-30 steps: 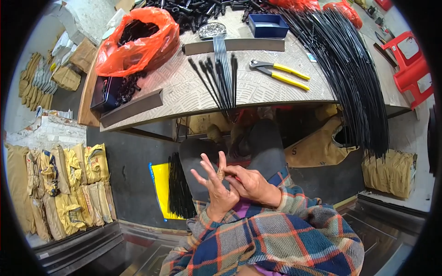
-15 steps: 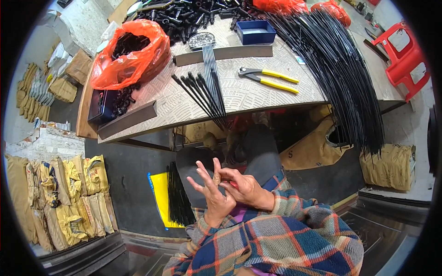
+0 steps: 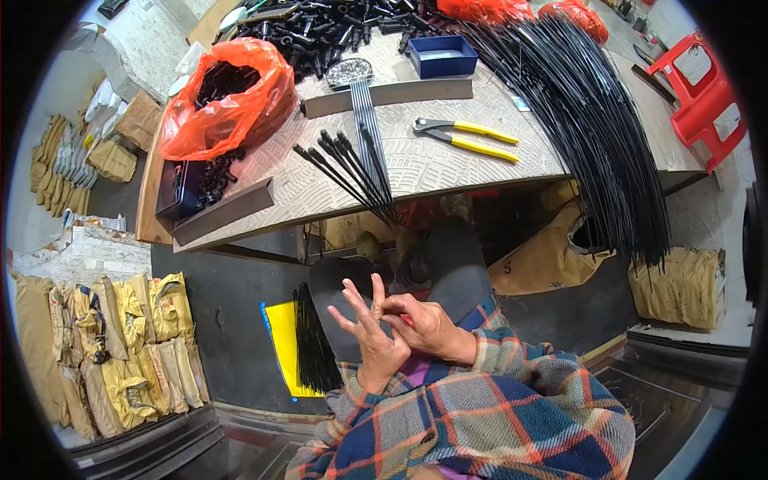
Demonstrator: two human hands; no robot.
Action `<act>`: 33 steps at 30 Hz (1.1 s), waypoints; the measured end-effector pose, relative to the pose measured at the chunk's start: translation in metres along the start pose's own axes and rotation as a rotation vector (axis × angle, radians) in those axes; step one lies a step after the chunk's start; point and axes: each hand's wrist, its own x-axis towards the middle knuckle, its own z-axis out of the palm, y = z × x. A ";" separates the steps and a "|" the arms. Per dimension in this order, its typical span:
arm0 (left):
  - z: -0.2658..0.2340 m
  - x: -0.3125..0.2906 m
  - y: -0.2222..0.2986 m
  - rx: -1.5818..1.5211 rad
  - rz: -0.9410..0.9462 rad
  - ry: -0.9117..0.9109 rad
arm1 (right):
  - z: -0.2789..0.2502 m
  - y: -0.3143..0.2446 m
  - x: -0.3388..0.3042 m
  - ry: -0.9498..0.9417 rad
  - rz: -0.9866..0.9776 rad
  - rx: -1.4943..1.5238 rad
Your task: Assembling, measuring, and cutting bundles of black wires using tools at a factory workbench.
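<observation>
My left hand (image 3: 370,330) is raised in front of my chest with its fingers spread, holding nothing. My right hand (image 3: 422,323) pinches one of the left hand's fingers; no object shows between them. Both hands hover above my lap, below the front edge of the workbench (image 3: 448,168). On the bench lie a fan of black rods with end caps (image 3: 352,164), yellow-handled pliers (image 3: 468,138) and a large sheaf of long black rods (image 3: 596,120) hanging over the right edge.
An orange bag of black parts (image 3: 228,100), a blue tray (image 3: 442,56) and a round dish (image 3: 349,72) sit further back. A black bundle on a yellow sheet (image 3: 308,340) lies on the floor. Yellow sacks (image 3: 120,336) stand left, red stools (image 3: 704,88) right.
The view has tilted down a little, so the bench sits higher in the picture. My hands stay together, the right still working at the left hand's fingers.
</observation>
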 end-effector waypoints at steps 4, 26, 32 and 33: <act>0.000 -0.001 0.000 0.013 -0.003 -0.037 | 0.003 -0.003 0.004 0.088 0.025 0.108; -0.040 0.206 -0.047 0.175 0.594 -0.467 | -0.228 0.055 0.292 0.200 0.084 -0.509; -0.021 0.224 -0.041 0.224 0.661 -0.445 | -0.246 0.126 0.347 -0.155 0.046 -1.039; -0.020 0.223 -0.044 0.226 0.646 -0.424 | -0.242 0.129 0.350 -0.211 0.042 -1.086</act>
